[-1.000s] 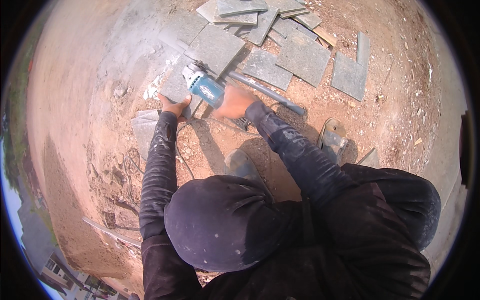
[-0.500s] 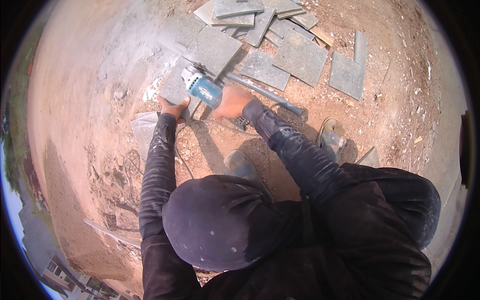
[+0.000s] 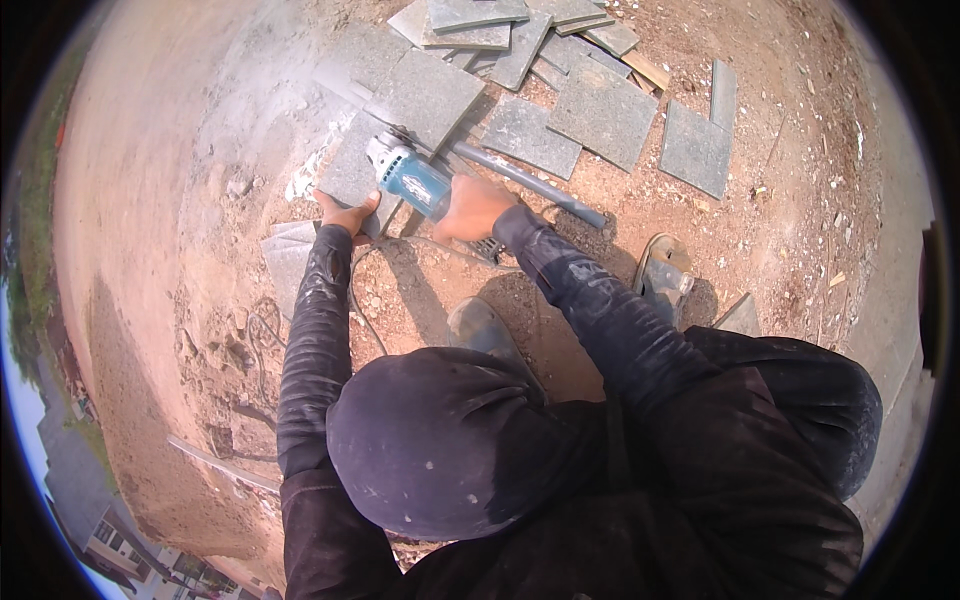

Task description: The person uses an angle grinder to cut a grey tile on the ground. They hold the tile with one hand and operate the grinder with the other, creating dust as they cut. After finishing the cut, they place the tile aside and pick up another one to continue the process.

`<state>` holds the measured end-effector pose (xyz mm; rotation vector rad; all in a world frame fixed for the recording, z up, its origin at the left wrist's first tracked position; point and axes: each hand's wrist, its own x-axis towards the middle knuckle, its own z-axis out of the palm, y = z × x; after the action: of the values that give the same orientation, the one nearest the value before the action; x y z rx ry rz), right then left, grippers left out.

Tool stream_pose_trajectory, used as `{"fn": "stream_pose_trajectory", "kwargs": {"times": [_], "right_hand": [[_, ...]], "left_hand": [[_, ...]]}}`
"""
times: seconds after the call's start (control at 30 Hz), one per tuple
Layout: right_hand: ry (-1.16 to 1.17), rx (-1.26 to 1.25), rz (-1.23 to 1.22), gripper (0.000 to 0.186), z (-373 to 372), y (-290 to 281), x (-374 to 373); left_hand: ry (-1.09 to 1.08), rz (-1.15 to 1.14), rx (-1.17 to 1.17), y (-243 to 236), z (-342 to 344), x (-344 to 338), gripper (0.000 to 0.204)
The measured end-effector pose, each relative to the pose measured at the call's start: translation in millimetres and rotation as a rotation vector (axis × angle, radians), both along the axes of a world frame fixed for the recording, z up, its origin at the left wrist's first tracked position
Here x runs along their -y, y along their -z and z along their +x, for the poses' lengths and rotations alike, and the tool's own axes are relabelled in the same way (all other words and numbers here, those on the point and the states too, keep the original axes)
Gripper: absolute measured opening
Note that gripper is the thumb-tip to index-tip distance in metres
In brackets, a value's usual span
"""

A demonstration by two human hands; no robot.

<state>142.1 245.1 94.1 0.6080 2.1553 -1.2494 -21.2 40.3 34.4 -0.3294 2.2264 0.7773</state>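
Note:
My right hand (image 3: 472, 208) is wrapped round the body of a teal angle grinder (image 3: 415, 184). The grinder's silver head points up and left, over the edge of a grey stone tile (image 3: 350, 163); its disc is mostly hidden. At the near left edge of that tile, my left hand (image 3: 346, 213) grips it, with thumb and fingers apart along the edge. Just beyond the grinder lies a larger grey slab (image 3: 425, 98). Pale dust covers the ground to the left of the tile.
Several grey tiles (image 3: 603, 115) lie scattered and stacked beyond my hands. A grey pipe (image 3: 540, 188) rests right of the grinder. A power cable (image 3: 362, 300) loops over the dirt near my shoe (image 3: 485, 330). More tile pieces (image 3: 287, 262) sit beside my left forearm.
The grinder and my right hand have shifted very slightly to the right. My left hand stays on the tile.

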Motion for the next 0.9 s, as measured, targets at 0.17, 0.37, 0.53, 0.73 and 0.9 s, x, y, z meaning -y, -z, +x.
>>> {"fn": "stream_pose_trajectory", "kwargs": {"times": [0.17, 0.37, 0.53, 0.73, 0.9], "right_hand": [[0.007, -0.007, 0.025, 0.069, -1, 4, 0], [0.068, -0.051, -0.042, 0.069, 7, 13, 0], [0.057, -0.040, 0.007, 0.069, 7, 3, 3], [0.076, -0.005, 0.016, 0.074, -1, -5, 5], [0.049, -0.022, 0.015, 0.072, 0, -11, 4]], "left_hand": [[0.006, -0.002, 0.005, -1, 0, -3, 0.139], [0.033, 0.014, -0.003, 2, -2, 2, 0.140], [0.038, 0.041, -0.028, 7, -5, 8, 0.141], [0.035, 0.001, 0.010, 5, -4, 4, 0.142], [0.028, -0.009, 0.017, 6, -5, 4, 0.143]]}}
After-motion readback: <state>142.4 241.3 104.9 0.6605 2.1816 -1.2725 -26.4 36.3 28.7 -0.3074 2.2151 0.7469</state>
